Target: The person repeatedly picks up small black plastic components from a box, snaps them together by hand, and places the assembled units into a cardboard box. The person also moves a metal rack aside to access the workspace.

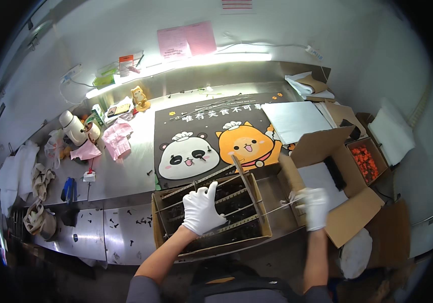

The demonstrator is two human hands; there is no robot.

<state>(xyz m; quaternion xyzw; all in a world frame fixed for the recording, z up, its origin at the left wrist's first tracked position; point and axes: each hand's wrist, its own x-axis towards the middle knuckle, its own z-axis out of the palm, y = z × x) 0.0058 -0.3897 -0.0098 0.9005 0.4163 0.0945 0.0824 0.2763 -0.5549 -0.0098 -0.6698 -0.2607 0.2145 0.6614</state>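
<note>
My left hand (204, 208), in a white glove, lies over a metal rack (249, 194) with toothed bars, its fingers bent around a part of the rack. The rack stands in an open cardboard box (267, 233) with dark small pieces inside, too dim to make out. To the right, my gloved right hand (315, 204) is smeared by motion. Its fingers look closed on a thin rod (281, 205) that points left toward the rack. An open carton (355, 217) lies just beyond this hand, with a black brush-like bundle (334, 172) inside.
A box of orange-red pieces (365, 162) stands at the right. Beyond the rack, a dark cartoon mat (191, 129) covers the bench, with a white sheet stack (292, 121) at its right. Blue-handled pliers (68, 190), pink cloths (117, 139) and a white flask (72, 127) sit left.
</note>
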